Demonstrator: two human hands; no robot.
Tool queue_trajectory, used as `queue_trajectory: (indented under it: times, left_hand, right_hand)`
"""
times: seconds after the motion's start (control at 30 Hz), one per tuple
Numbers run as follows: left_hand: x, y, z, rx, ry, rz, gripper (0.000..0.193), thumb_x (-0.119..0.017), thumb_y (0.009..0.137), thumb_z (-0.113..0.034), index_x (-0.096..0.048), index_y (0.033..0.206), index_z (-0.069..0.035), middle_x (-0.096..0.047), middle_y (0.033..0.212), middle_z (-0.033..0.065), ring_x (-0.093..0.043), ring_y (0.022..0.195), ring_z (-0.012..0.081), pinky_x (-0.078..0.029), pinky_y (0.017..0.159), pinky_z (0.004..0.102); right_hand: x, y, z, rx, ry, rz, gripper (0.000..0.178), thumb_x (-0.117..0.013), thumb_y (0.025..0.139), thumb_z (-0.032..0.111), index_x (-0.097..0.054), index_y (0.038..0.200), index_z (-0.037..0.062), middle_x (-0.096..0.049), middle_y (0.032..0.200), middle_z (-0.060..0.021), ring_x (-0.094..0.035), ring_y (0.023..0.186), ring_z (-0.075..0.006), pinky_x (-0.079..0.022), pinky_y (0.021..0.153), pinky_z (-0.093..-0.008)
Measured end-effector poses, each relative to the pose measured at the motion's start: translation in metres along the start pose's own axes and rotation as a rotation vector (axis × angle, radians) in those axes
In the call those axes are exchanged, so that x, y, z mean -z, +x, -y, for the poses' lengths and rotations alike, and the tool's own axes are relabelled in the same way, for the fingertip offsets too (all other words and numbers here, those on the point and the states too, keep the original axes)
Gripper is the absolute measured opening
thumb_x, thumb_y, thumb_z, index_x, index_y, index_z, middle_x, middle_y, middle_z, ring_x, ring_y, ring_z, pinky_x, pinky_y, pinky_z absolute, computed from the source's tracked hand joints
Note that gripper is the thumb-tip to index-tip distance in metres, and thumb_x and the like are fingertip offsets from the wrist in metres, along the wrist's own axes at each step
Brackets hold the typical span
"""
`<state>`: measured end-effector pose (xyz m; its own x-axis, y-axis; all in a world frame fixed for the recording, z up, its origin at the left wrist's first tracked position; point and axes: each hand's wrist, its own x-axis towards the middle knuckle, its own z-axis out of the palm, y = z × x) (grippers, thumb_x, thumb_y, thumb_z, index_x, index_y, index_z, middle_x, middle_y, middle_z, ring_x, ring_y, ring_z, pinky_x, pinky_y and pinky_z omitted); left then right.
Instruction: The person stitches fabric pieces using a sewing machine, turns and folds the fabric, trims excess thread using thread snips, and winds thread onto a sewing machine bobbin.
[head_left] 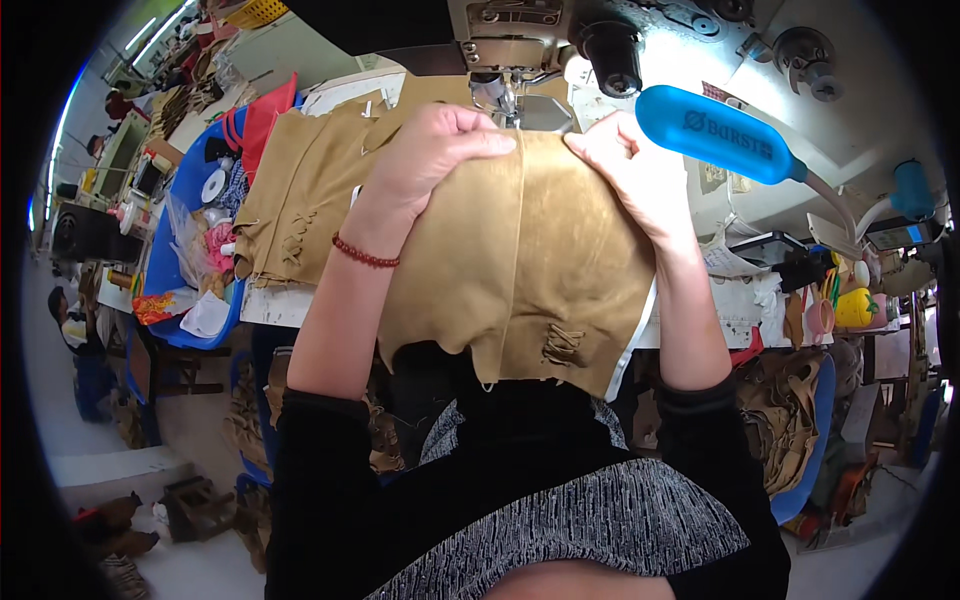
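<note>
A tan suede-like panel [580, 230] with a seam down its middle and dark crossed lacing near its lower edge hangs toward my lap. My left hand [445, 155] is closed on its upper left edge, thumb lying along the top next to the seam. On the upper right edge my right hand [630, 165] grips the same panel between thumb and fingers, which are partly hidden. Just beyond the panel's top edge stands the sewing machine's needle and presser area [510, 97]. A white strip runs down the panel's right side.
More tan laced panels [320, 190] are piled left of my arm. Beyond them sits a blue bin [185, 215] with thread and bags. A blue lamp [712, 135] juts out at right above the machine bed. Another blue bin [800, 440] holds tan pieces at lower right.
</note>
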<state>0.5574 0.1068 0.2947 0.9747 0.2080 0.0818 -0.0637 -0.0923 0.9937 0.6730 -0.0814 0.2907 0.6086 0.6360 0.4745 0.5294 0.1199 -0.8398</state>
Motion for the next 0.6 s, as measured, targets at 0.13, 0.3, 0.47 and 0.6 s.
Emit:
queue_trajectory:
  times: [0.13, 0.3, 0.47, 0.6]
  left_hand:
    - [0.003, 0.016, 0.004, 0.082, -0.170, -0.109, 0.004, -0.066, 0.074, -0.007, -0.064, 0.074, -0.004, -0.060, 0.073, -0.0005, -0.053, 0.068, 0.0052, -0.040, 0.067, 0.0196]
    - [0.002, 0.025, 0.007, 0.017, -0.158, -0.212, 0.010, -0.068, 0.070, -0.008, -0.065, 0.078, -0.002, -0.063, 0.081, 0.0041, -0.054, 0.080, 0.0092, -0.037, 0.079, 0.0219]
    - [0.001, 0.025, 0.011, -0.073, -0.183, -0.230, 0.012, -0.066, 0.070, -0.005, -0.066, 0.082, -0.001, -0.064, 0.083, 0.0039, -0.053, 0.084, 0.0098, -0.035, 0.084, 0.0241]
    - [-0.003, 0.021, 0.012, -0.102, -0.202, -0.275, 0.012, -0.066, 0.070, -0.005, -0.066, 0.082, -0.001, -0.063, 0.083, 0.0039, -0.053, 0.084, 0.0100, -0.035, 0.084, 0.0239]
  right_hand:
    - [-0.001, 0.017, -0.035, -0.018, 0.088, -0.077, 0.022, -0.072, 0.075, 0.019, -0.059, 0.064, 0.0059, -0.052, 0.061, 0.0056, -0.042, 0.057, -0.0021, -0.034, 0.054, -0.0189]
    - [0.001, 0.026, -0.063, -0.063, 0.110, -0.100, 0.022, -0.072, 0.075, 0.020, -0.059, 0.063, 0.0062, -0.050, 0.057, 0.0069, -0.041, 0.055, -0.0017, -0.032, 0.053, -0.0191]
    - [-0.005, 0.025, -0.052, -0.037, 0.140, -0.132, 0.019, -0.070, 0.076, 0.019, -0.062, 0.068, 0.0050, -0.053, 0.059, 0.0043, -0.045, 0.056, -0.0037, -0.036, 0.055, -0.0204]
    - [-0.001, 0.007, -0.015, 0.332, -0.628, -0.169, 0.017, -0.068, 0.076, 0.013, -0.062, 0.082, -0.0015, -0.060, 0.081, -0.0079, -0.055, 0.071, -0.0184, -0.044, 0.065, -0.0285]
